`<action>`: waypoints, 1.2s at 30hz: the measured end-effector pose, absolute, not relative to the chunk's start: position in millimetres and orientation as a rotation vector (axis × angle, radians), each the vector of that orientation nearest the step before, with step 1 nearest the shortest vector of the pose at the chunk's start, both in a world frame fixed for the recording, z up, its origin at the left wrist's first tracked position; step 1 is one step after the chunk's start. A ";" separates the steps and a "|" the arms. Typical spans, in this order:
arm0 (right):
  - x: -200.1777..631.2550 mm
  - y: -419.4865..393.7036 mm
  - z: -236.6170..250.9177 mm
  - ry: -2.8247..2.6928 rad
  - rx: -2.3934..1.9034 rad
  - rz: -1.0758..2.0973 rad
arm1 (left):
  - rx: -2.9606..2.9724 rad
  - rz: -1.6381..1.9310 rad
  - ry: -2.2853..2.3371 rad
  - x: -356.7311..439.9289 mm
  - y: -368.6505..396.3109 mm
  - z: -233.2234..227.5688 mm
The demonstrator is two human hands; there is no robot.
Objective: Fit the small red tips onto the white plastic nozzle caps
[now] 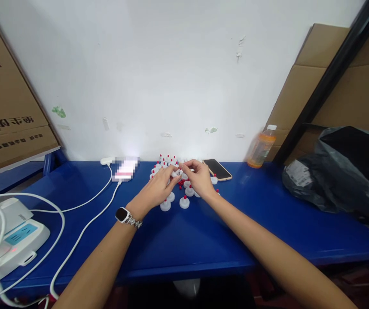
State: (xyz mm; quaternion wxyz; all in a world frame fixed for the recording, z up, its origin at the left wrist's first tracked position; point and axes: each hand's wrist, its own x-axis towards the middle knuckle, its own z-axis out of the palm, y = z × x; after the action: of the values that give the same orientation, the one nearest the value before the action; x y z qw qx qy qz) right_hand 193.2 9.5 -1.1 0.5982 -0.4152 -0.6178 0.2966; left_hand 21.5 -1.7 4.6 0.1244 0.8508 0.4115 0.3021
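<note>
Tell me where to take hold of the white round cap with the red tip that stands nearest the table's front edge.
Take the white round plastic cap with the red tip by its low white rim, from above, thumb and finger on opposite sides. It stands upright on the blue table with the small red tip up, probably too small for a firm grip. Its near side is free; the right hand hovers just behind.
</note>
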 end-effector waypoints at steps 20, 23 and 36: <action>205.4 -4.9 15.6 -2.130 -1.151 0.078 | 2.831 0.836 1.131 23.6 -11.6 12.2; 200.9 -3.8 15.3 -1.995 -1.152 0.225 | 2.736 0.880 1.109 20.4 -9.7 14.2; 201.3 23.2 1.8 -2.373 -1.210 0.126 | 2.513 0.962 1.311 -13.7 17.6 8.1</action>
State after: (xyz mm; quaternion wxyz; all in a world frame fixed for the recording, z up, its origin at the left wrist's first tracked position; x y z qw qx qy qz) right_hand 201.3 23.2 1.8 0.2352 -0.4411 -0.8649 0.0459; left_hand -13.7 17.6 8.1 0.0744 0.8372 0.4368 0.3205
